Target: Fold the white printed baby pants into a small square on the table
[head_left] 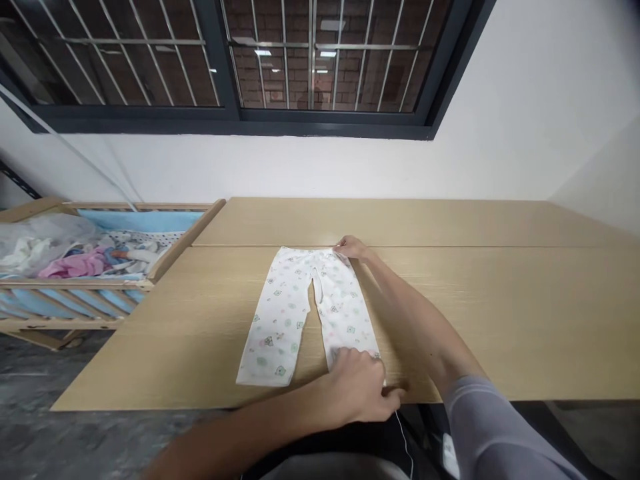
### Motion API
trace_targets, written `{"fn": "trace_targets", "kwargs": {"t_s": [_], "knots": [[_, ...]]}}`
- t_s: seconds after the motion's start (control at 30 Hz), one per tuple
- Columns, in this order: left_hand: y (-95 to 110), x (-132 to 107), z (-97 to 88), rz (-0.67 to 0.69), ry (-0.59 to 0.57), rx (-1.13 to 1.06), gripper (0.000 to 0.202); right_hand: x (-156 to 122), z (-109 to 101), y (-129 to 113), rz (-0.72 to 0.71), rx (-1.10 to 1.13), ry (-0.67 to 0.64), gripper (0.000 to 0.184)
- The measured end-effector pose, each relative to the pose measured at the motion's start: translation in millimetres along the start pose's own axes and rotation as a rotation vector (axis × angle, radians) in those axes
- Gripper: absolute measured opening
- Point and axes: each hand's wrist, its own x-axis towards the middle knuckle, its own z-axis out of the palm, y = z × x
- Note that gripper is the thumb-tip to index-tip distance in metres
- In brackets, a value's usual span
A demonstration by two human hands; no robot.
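Observation:
A pair of small white trousers [287,310] printed with green and pink animal figures lies spread flat on the table. The waistband points away from me and both legs come towards me, with a gap between them. At the far right corner of the waistband, my right hand [351,247] pinches the cloth. My left hand [357,385] reaches across to the lower end of the right-hand trouser leg, fingers curled over its hem near the table's front edge. That hand covers most of this hem.
The wide wooden table [480,300] has a seam running across it. On the left stands a wooden cot [187,247] with blue lining, holding a pink cloth [77,265] and other heaped clothes. A white wall and a barred window [325,67] rise behind.

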Motion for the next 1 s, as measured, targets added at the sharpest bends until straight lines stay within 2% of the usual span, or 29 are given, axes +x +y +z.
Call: {"fn": "trace_targets", "kwargs": {"t_s": [0.1, 0.17, 0.23, 0.33, 0.4, 0.57, 0.63, 0.73, 0.9, 0.93, 1.0], "knots": [[-1, 2, 3.2, -0.04, 0.024, -0.019, 0.034, -2, -4, -7, -0.003, 0.035, 0.008, 0.009], [-7, -2, -4.2, -0.055, 0.065, -0.062, 0.024, -4, -8, -14, -0.01, 0.061, 0.003, 0.009], [-14, -14, -14.4, -0.051, 0.147, -0.185, 0.024, -5, -13, -25, -0.02, 0.086, -0.003, 0.011], [-28, -43, -27.3, -0.084, 0.302, -0.476, 0.032, -6, -18, -46, -0.049, 0.118, -0.012, 0.014], [-40, -67, -31.1, -0.173, 0.39, -0.632, 0.036, -6, -17, -63, -0.078, 0.126, -0.015, 0.017], [-80, -124, -21.2, -0.458, 0.516, -0.805, 0.045, -2, 3, -109, -0.148, 0.092, -0.039, 0.022], [-94, -140, -11.2, -0.543, 0.54, -0.757, 0.048, 1, 20, -127, -0.154, 0.057, -0.042, 0.019], [-110, -154, 4.7, -0.671, 0.575, -0.519, 0.045, 3, 50, -148, -0.138, 0.002, -0.045, 0.015], [-116, -164, 20.7, -0.848, 0.508, -0.125, 0.034, -3, 85, -164, -0.132, -0.075, -0.079, 0.02], [-115, -165, 22.3, -0.875, 0.531, -0.065, 0.031, -6, 87, -165, -0.145, -0.085, -0.067, 0.025], [-110, -167, 24.9, -0.842, 0.691, 0.032, 0.023, -13, 89, -164, -0.188, -0.098, -0.025, 0.034]]}}
